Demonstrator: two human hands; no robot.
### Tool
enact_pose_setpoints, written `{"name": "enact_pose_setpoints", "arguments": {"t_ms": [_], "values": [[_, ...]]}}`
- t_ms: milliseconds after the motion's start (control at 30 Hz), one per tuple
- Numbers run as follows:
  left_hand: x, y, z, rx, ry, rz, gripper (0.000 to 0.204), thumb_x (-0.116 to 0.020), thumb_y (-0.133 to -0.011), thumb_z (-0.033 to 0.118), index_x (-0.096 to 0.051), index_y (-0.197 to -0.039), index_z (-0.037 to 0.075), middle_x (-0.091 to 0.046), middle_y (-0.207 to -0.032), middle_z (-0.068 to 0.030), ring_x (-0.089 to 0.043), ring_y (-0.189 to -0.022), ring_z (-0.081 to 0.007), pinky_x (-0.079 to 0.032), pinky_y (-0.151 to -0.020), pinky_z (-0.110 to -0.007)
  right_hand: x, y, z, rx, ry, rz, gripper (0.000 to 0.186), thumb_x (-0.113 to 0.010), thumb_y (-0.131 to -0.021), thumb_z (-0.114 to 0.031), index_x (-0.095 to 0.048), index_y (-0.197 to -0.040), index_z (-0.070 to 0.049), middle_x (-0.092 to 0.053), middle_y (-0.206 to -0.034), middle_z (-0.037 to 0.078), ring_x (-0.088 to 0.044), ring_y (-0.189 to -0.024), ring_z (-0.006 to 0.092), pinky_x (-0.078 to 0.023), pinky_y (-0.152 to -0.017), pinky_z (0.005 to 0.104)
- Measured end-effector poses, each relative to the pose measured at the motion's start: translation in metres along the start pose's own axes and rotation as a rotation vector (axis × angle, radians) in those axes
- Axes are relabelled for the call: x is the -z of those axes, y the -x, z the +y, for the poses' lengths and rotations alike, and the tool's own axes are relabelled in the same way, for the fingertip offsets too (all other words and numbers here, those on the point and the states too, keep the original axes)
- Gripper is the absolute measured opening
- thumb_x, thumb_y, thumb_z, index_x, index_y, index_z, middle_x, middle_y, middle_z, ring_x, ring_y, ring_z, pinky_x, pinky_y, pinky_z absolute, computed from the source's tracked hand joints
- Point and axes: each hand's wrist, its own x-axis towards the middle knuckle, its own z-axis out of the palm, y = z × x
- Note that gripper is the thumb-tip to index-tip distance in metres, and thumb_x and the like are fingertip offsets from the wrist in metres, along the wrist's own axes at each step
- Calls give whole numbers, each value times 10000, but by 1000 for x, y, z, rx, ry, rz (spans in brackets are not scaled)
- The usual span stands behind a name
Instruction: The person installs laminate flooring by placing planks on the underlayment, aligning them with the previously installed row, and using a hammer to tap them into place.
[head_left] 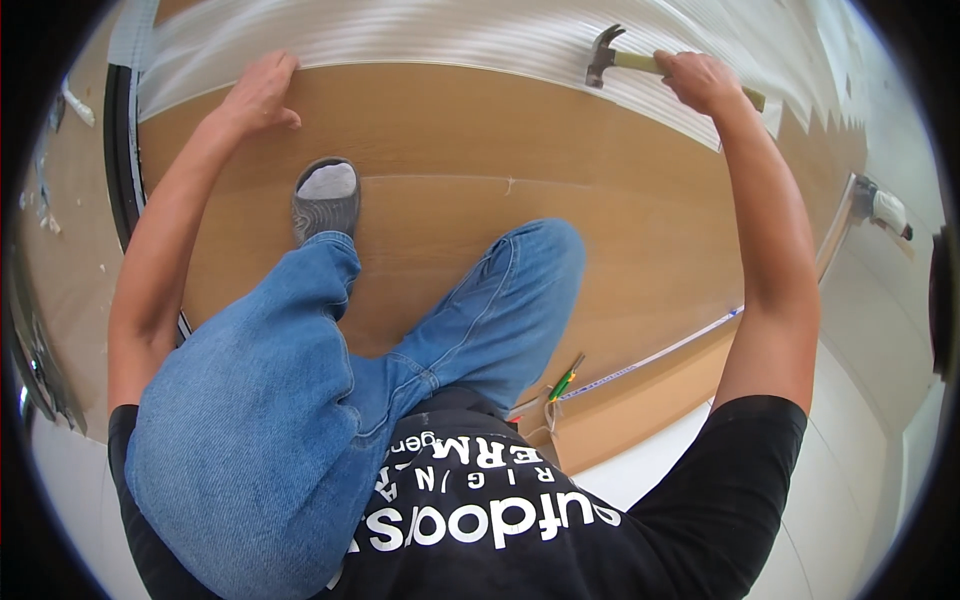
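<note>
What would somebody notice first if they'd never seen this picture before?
Probably the hammer near the top, right of the middle, gripped by its handle in the right hand in front of a white ribbed sheet. Next might come the big blue jeans, left of the middle, with a grey slipper above them on the brown board.

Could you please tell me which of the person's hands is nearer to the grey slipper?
Left. The left hand is just beyond the grey slipper, slightly to its left; the right hand is far to its right, gripping the hammer.
</note>
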Motion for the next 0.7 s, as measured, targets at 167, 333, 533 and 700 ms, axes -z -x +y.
{"name": "enact_pose_setpoints", "arguments": {"t_ms": [167,333,533,700], "values": [[-1,0,-2,18,2,-14,848,-966,-576,159,-535,-1295,30,-576,-1286,-180,-538,-1256,-399,-450,-1025,-484,-9,-1,1,-61,28,-2,259,-586,-1035,-289,-580,-1245,-138,-723,-1109,138,-691,-1061,364,-560,-837,520],[0,0,1,13,-4,-6,845,-968,-572,165,-532,-1284,34,-570,-1293,-178,-537,-1256,-399,-451,-1021,-484,-13,0,2,-36,27,-2,244,-586,-1035,-289,-593,-1219,-128,-725,-1111,134,-693,-1069,352,-559,-850,509],[-2,1,-4,-3,-16,7,843,-968,-561,172,-525,-1267,40,-560,-1279,-176,-536,-1243,-402,-451,-1016,-485,-16,3,4,-7,23,1,250,-594,-1033,-290,-583,-1226,-132,-733,-1079,131,-698,-1050,358,-561,-849,501],[-4,3,-2,-13,-10,36,843,-964,-562,163,-521,-1268,44,-556,-1269,-174,-530,-1240,-401,-450,-1017,-486,-18,5,5,-49,9,42,267,-595,-1032,-283,-569,-1242,-122,-734,-1067,140,-701,-1036,363,-567,-825,497]]}}
